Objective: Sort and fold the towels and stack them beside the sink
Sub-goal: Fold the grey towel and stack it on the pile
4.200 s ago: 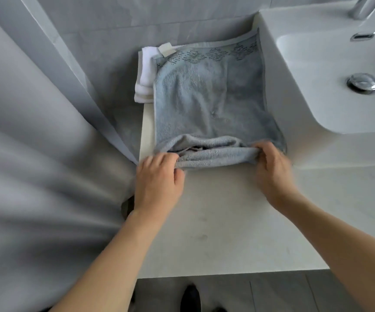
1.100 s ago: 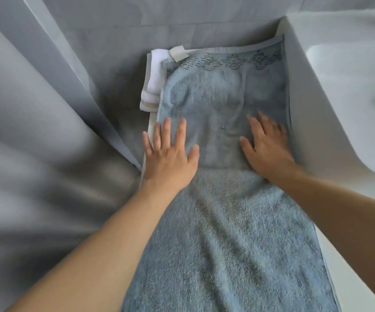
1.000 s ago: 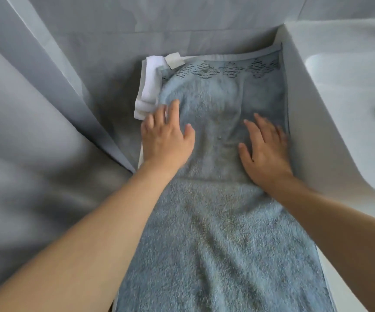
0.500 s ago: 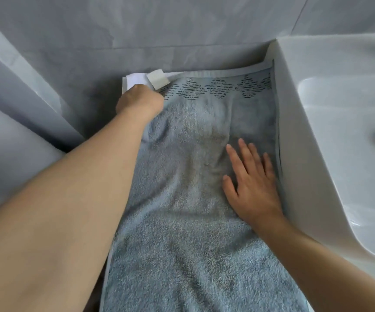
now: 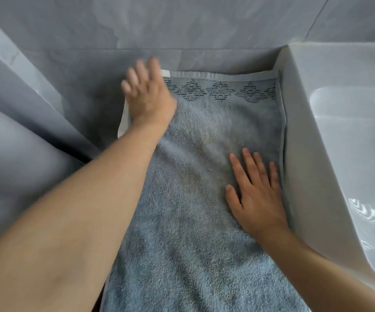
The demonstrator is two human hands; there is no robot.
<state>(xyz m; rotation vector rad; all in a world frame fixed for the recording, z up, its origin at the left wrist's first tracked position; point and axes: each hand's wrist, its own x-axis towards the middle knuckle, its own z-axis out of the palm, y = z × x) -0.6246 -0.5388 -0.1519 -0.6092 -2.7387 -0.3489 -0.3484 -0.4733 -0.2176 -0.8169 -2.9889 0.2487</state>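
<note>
While the grey-blue towel (image 5: 195,199) lies spread flat on the counter, its long axis runs from the patterned band at the back wall (image 5: 182,23) straight toward me, with its right edge pressed against the side of the white sink (image 5: 312,154). My right hand (image 5: 257,194) rests flat on it near that edge, fingers straight and together, gripping nothing. My left hand (image 5: 149,97) is at the far left corner, blurred, fingers spread and seemingly loose; I cannot tell whether it touches the cloth. A strip of white towel (image 5: 123,118) shows from under the grey one just left of that hand. The far hem sits directly ahead of both sets of fingertips, and the left hand is much nearer to it. I judge the next fold has to run along the long axis, either far hem toward me or near end away, so each hand needs a corner on its own side.
</note>
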